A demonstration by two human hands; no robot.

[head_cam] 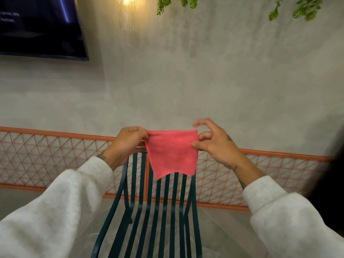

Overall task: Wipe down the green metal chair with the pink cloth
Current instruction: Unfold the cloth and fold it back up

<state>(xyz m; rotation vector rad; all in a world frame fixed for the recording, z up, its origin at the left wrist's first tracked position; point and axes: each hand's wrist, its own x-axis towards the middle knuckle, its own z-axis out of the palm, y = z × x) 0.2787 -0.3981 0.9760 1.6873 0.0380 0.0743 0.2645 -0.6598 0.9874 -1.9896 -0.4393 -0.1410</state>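
- An orange lattice metal railing (55, 155) runs along the grey plaster wall (204, 81) behind the dark green slatted metal chair (160, 211); a dark wall screen (41, 27) hangs at 10 o'clock.
- The square pink cloth (172, 152) hangs spread before the chair's top.
- Left hand (128, 141) pinches its 9 o'clock corner, fingers curled.
- Right hand (214, 144) pinches the 3 o'clock corner with thumb and forefinger, other fingers spread.

Looks like a café/lounge: wall-mounted TV (37, 25), glowing wall lamp (127, 8), hanging greenery (301, 10), orange lattice railing (55, 133) w/ green metal chair (143, 174) in front, grey plaster wall (204, 81).
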